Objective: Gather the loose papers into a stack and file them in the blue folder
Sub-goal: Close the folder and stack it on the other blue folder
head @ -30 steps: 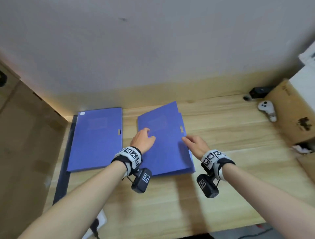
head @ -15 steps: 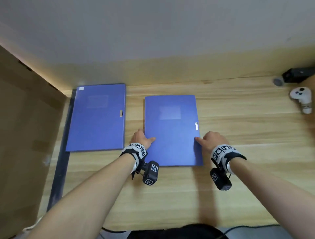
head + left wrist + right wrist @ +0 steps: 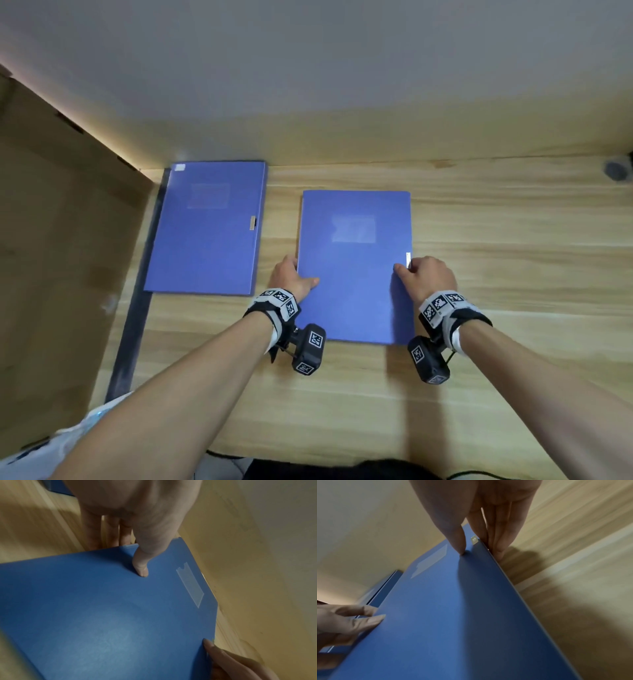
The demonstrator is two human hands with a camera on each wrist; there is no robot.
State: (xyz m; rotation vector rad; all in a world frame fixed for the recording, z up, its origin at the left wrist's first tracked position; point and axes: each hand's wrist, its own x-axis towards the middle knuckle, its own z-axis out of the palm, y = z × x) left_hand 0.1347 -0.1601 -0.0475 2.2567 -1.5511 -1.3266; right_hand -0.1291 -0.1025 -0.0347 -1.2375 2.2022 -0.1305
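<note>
On the wooden desk (image 3: 496, 240), the blue folder (image 3: 354, 267), skewed with its cover lifted a second ago, now lies shut and square near the middle, my left hand (image 3: 291, 279) and right hand (image 3: 426, 277) pinching its side edges, so filing looks complete.

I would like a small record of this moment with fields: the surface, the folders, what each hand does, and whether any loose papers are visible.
surface: light wooden desk
held folder: closed blue plastic folder, flat on the desk, clear label pocket on its cover
other folder: second blue closed folder, lying apart to the left
left hand: thumb on the cover, fingers at the left edge
right hand: thumb on the cover by the small clasp, fingers down the right edge
loose papers: none visible
</note>
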